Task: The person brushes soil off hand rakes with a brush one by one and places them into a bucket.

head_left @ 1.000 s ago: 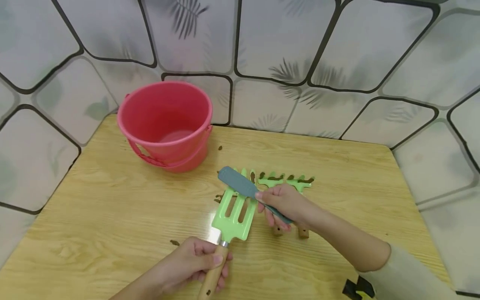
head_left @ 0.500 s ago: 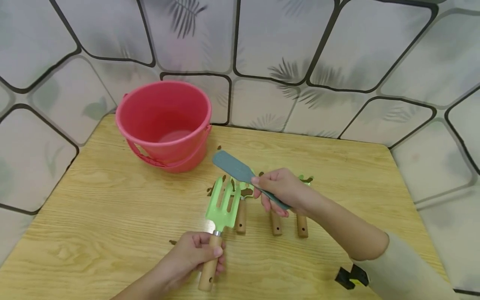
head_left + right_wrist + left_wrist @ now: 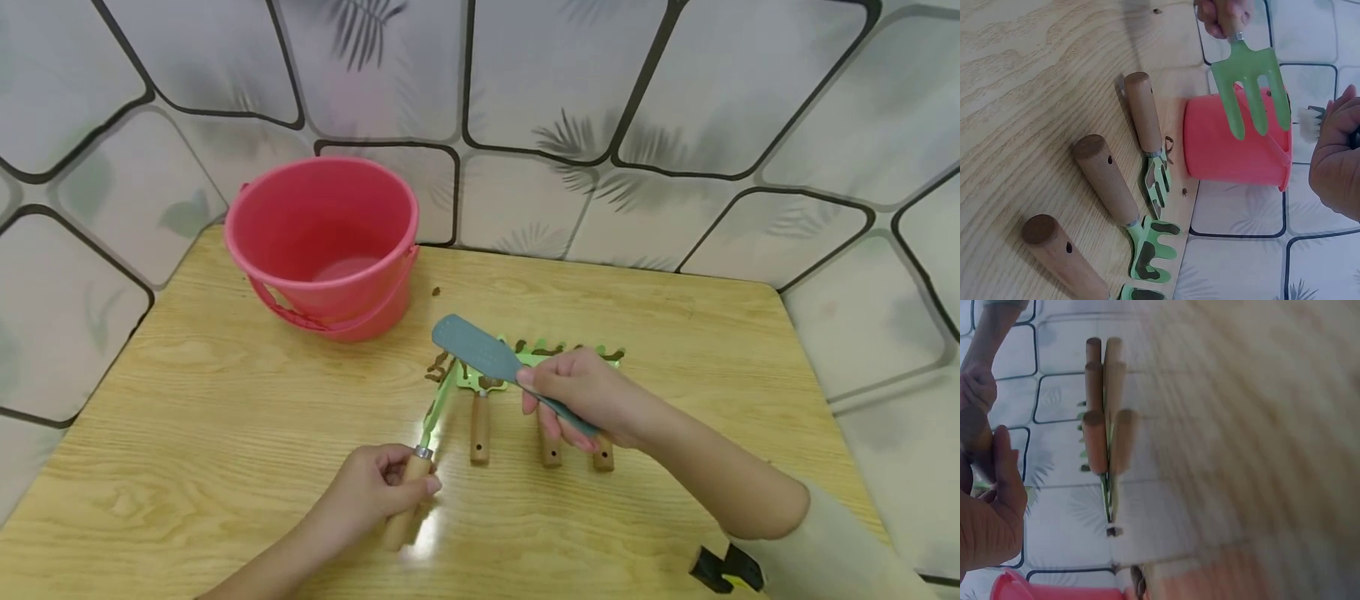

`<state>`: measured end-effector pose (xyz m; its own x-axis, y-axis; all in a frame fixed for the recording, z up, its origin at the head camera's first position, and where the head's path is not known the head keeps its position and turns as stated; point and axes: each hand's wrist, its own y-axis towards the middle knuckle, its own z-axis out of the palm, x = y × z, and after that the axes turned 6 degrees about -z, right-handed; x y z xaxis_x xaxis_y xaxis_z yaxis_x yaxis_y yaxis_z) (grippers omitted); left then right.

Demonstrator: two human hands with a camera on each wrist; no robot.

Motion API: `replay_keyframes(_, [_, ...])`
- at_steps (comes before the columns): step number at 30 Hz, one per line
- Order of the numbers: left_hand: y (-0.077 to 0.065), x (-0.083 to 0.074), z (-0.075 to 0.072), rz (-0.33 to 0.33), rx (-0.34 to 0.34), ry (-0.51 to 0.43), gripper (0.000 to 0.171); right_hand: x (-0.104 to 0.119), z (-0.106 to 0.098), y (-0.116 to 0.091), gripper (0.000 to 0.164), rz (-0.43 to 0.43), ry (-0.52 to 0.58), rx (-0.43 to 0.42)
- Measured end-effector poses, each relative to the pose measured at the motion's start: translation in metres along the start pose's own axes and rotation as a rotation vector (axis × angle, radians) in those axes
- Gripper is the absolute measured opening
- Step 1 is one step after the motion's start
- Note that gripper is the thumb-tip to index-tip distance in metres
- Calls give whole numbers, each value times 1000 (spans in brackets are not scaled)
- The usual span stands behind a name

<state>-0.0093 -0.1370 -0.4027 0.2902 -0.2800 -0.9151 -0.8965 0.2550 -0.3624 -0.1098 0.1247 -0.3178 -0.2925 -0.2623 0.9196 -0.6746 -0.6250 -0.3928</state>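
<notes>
My left hand (image 3: 375,487) grips the wooden handle of a green garden hand fork (image 3: 437,408). The fork is turned nearly edge-on in the head view; its three tines show flat in the right wrist view. My right hand (image 3: 581,396) holds a blue-grey scrub brush (image 3: 480,346) by its handle, back upward, with white bristles (image 3: 1309,124) on its underside. The brush head hovers apart from the fork, above and right of its tines. Behind them lie a small brown-stained green fork (image 3: 1159,181) and a brown-stained green rake (image 3: 1147,256).
A third wooden-handled tool (image 3: 1063,259) lies beside the rake. A red bucket (image 3: 330,283) stands at the back left of the wooden table (image 3: 225,433). Brown crumbs (image 3: 437,367) lie near the small fork. A patterned wall (image 3: 525,200) borders the table's back.
The hand fork in my left hand has rolled from face-up to nearly edge-on and shifted slightly left. The brush rose off the tines, then came down a little to the right.
</notes>
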Motion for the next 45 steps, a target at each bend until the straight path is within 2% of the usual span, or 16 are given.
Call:
replay_keyframes(4, [-2, -3, -4, 152, -196, 451, 21, 0, 2, -6, 40, 11, 1, 8])
replay_keyframes(5, [-2, -3, -4, 213, -235, 558, 19, 0, 2, -7, 39, 13, 3, 9])
replay_keyframes(7, [-2, -2, -5, 377, -315, 761, 19, -2, 2, -9, 39, 23, 6, 10])
replay_keyframes(9, [-2, 0, -7, 550, -392, 923, 21, -4, 2, -10, 39, 25, 5, 18])
replay_keyframes(11, [0, 3, -8, 704, -472, 1042, 30, -7, 1, -12, 39, 17, 0, 35])
replay_keyframes(13, [3, 6, -10, 817, -560, 1113, 40, -11, 0, -14, 39, -1, -6, 59])
replay_keyframes(15, [7, 8, -11, 908, -650, 1169, 48, -17, -1, -17, 40, -39, -10, 98])
replay_keyframes(19, [13, 7, -16, 1037, -758, 1240, 39, -32, -4, -27, 41, -110, 11, 186])
replay_keyframes(24, [14, 4, -23, 1081, -738, 1319, 42, -53, -6, -39, 46, -129, 70, 234])
replay_keyframes(32, [17, 3, -30, 1107, -767, 1349, 40, -67, -7, -43, 46, -129, 95, 214])
replay_keyframes(38, [20, 4, -34, 1068, -802, 1446, 37, -67, -3, -39, 46, -122, 109, 220])
replay_keyframes(45, [20, 8, -38, 1020, -775, 1408, 37, -64, 0, -36, 49, -91, 102, 188])
